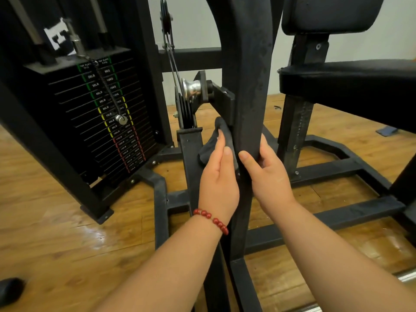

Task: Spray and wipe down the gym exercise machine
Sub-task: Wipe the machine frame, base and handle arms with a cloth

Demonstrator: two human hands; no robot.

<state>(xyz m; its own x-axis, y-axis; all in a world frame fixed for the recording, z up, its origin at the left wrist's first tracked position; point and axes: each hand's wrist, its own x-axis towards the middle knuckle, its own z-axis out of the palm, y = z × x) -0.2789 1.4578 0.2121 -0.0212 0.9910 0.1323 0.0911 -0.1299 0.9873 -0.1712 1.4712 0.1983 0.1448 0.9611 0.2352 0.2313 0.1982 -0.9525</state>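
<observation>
A black gym machine fills the head view, with a thick upright black arm (252, 91) in the middle. My left hand (218, 176), with a red bead bracelet on its wrist, presses a dark grey cloth (221, 143) against the left side of that arm, thumb on the cloth. My right hand (267, 176) grips the arm's lower end from the right, thumb across the front and fingers round the back. No spray bottle is in view.
A weight stack (101, 113) with a selector pin stands at the left. A pulley and cable (191, 91) sit just left of the arm. The padded seat (349, 79) and backrest are at the right. The black base frame (326, 174) lies on the wooden floor.
</observation>
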